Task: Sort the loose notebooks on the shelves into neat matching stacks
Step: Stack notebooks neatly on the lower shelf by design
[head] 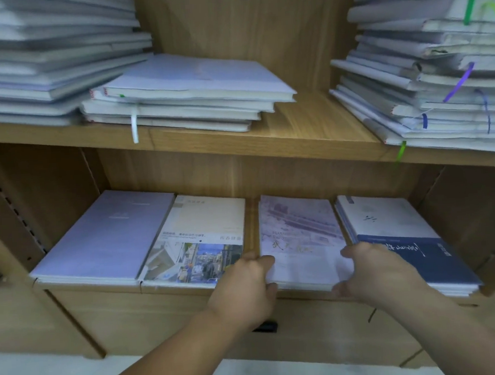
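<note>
— Between the 2 hands, what lies there?
— A pale stack (299,236) of notebooks, flat on the lower shelf (251,222), its top cover washed-out lilac and white with faint lettering. The left hand (244,284) grips its near left corner, thumb on the cover and fingers curled under the edge. The right hand (378,272) holds the near right corner the same way.
— And just outside the hands?
— Left of the left hand, a photo-cover stack (197,243) showing a street scene, with a strip of bare wood between it and the pale stack. Further left, touching it, a plain lilac stack (106,238). Right of the right hand, a navy and white stack (413,234), its edge close against the pale one; the right wrist covers its near left corner.
— Above the hands?
— The upper shelf (309,124) carries 3 piles of pale notebooks: a low stack (193,94) over the left hand, fanned unevenly, a white ribbon (134,128) hanging from it; a tall pile (40,55) far left; another tall pile (437,71) far right, skewed, with green and purple ribbons trailing out.
</note>
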`<state>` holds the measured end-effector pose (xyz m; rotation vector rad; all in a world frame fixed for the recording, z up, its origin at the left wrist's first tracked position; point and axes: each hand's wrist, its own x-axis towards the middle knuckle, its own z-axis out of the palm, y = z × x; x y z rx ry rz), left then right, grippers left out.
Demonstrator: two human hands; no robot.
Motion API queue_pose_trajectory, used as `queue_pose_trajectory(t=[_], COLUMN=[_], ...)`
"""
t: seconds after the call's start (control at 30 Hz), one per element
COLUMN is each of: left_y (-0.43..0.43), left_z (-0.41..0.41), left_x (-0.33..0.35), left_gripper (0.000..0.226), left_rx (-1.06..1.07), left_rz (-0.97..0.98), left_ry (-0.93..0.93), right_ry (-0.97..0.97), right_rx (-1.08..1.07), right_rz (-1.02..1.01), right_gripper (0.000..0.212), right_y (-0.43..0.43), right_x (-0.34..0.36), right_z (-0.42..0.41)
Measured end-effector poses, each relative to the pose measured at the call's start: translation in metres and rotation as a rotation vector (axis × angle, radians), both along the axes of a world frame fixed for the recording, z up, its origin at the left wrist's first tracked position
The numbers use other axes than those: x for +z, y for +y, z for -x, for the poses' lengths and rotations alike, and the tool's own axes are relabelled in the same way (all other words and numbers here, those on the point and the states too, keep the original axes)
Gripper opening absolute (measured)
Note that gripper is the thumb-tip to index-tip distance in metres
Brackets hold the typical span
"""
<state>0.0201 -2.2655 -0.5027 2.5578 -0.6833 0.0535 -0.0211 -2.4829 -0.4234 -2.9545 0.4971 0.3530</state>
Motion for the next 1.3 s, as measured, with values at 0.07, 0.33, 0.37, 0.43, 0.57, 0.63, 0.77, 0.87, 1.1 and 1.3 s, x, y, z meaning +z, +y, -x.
queue_pose_trajectory(t=[0.07,0.33,0.37,0.43,0.57,0.63,0.77,0.87,1.1,1.3], left_y=[0.019,0.145,0.156,0.169,0.171,0.168,0.159,0.152,0.158,0.166], left_z=[0.004,0.0,-0.001,-0.002,-0.007,-0.011,-0.018,-0.02,-0.022,-0.013], left_x=[0.007,0.011,0.009,0.006,0.0,0.002,0.002,-0.002,-0.008,-0.007], left_gripper=[0.02,0.036,0.037,0.036,0.033,0.03,0.025,0.026,0.018,0.047], left_rx=[-0.025,0.341,0.361,0.369,0.353,0.364,0.401,0.408,0.406,0.365], left_rz=[0.026,-0.169,-0.186,-0.201,-0.258,-0.297,-0.351,-0.295,0.023,0.144], left_ry=[-0.026,0.054,0.082,0.112,0.126,0.133,0.127,0.136,0.124,0.222], right_ry=[-0.116,-0.117,-0.096,-0.056,-0.007,0.004,-0.028,-0.037,-0.064,-0.097], right_rx=[0.079,0.372,0.373,0.372,0.345,0.316,0.284,0.271,0.239,0.252], right_rz=[-0.073,-0.287,-0.225,-0.118,-0.079,-0.089,-0.11,-0.12,-0.149,-0.191], right_gripper=[0.072,0.069,0.071,0.072,0.074,0.076,0.083,0.084,0.078,0.08], right_y=[0.025,0.151,0.158,0.168,0.177,0.177,0.173,0.171,0.161,0.162], right_x=[0.01,-0.017,-0.019,-0.02,-0.026,-0.03,-0.036,-0.037,-0.04,-0.045], right_z=[0.001,-0.022,-0.026,-0.033,-0.044,-0.047,-0.049,-0.051,-0.05,-0.047])
